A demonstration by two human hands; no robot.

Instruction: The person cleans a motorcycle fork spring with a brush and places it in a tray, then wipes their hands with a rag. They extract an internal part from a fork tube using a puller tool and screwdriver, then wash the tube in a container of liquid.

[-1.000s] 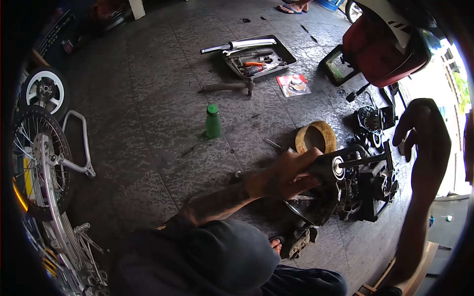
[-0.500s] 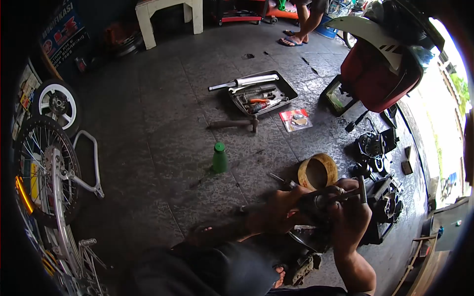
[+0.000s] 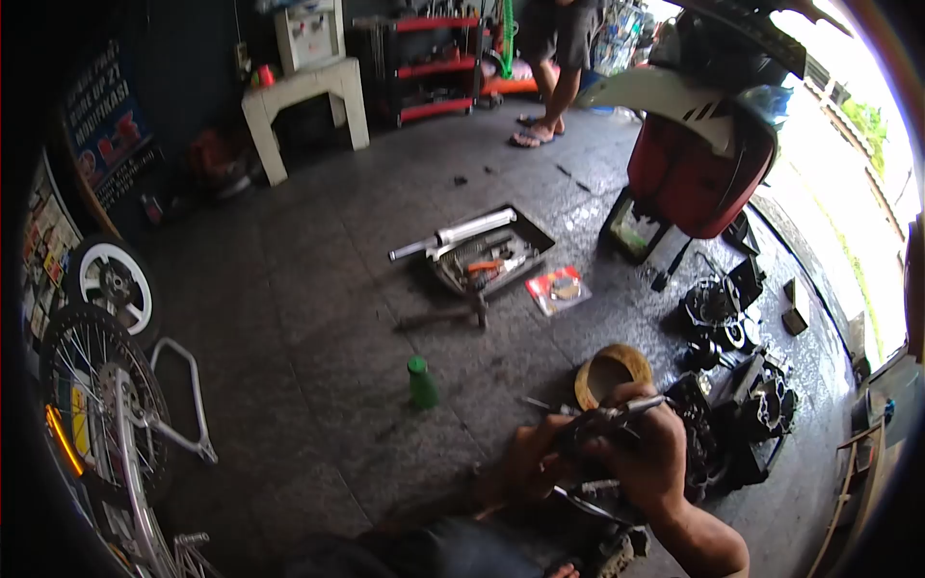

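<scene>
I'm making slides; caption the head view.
Both hands hold a metal part, with a green bottle, hammer and tray beyond.

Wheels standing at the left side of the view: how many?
2: a white-rimmed wheel, farther back, and a wire-spoked wheel, nearer the camera. The dark image edge may hide more.

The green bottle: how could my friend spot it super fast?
Find the dark tray on the floor, then the hammer below it. Further down, left of the yellowish ring, is the green bottle. It's upright and green, cap too; none of those neighbours is green.
</scene>
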